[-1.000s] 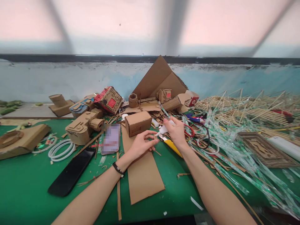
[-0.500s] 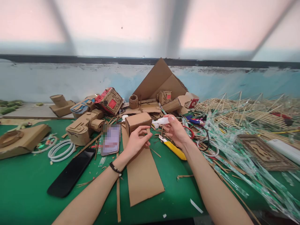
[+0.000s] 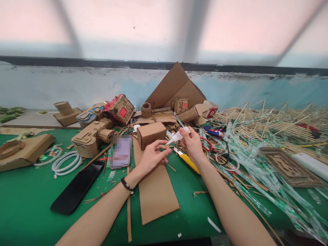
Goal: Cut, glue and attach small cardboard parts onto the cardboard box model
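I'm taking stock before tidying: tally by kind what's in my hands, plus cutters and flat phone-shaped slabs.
White plastic squeeze bottle, right hand: 1
Small tan cardboard-like piece, left hand: 1
Yellow-handled cutter: 1
Flat phone-shaped slabs, one black, one pale purple: 2
Total: 5

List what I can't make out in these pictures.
Head view:
- Piece in the left hand: tiny, mostly behind the fingers.
- Bottle: partly hidden by the right hand.
- Purple phone: surface pixelated.
- Sheet: partly under the left hand and box.
- Sticks: cut off by the right edge.
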Available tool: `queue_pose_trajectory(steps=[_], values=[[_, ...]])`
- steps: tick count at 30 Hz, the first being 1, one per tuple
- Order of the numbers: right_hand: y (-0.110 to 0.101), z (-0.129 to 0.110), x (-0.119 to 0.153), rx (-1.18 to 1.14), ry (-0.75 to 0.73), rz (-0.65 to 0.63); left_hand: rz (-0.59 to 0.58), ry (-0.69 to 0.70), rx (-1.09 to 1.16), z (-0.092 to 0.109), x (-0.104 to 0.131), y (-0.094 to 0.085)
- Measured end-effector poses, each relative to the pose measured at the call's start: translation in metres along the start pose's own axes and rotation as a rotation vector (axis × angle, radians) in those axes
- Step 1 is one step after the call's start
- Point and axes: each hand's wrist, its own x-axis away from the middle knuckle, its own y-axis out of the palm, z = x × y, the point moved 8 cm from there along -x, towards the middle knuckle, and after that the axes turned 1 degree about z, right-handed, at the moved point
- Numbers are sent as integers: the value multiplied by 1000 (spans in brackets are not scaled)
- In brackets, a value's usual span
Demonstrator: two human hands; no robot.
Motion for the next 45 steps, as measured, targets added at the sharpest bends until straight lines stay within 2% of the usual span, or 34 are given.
queue_pose_trajectory(steps=[21, 33, 45], values=[[-5, 1, 1, 142, -86, 39, -17, 19, 18, 7, 2, 2], [-8, 3, 0, 175, -81, 73, -29, 0, 14, 0, 1, 2], [-10, -2, -1, 247, -152, 109, -35, 16, 15, -1, 1, 2]])
